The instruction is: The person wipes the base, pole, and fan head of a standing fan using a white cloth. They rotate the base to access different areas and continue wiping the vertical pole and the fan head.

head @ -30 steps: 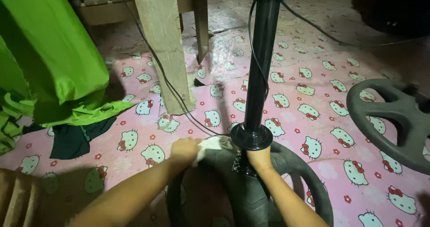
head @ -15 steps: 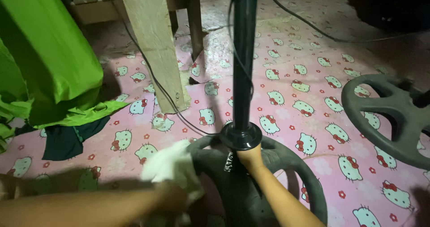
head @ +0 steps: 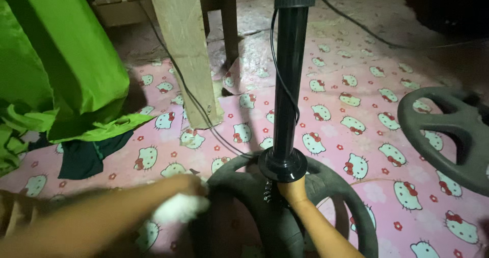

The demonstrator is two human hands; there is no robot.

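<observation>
No packages, signs or screens show anywhere in this view. The one candidate for a label sits low on the black fan pole: a small patch of pale markings on the dark surface just under the pole's round collar, beside the wrist that reaches up there. It is tiny, dim and partly in shadow, so its shape and colours cannot be told beyond light specks on black. The floor covering carries a repeated printed pattern of white cartoon cat heads with red bows on pink, but that is decoration, not a label.
</observation>
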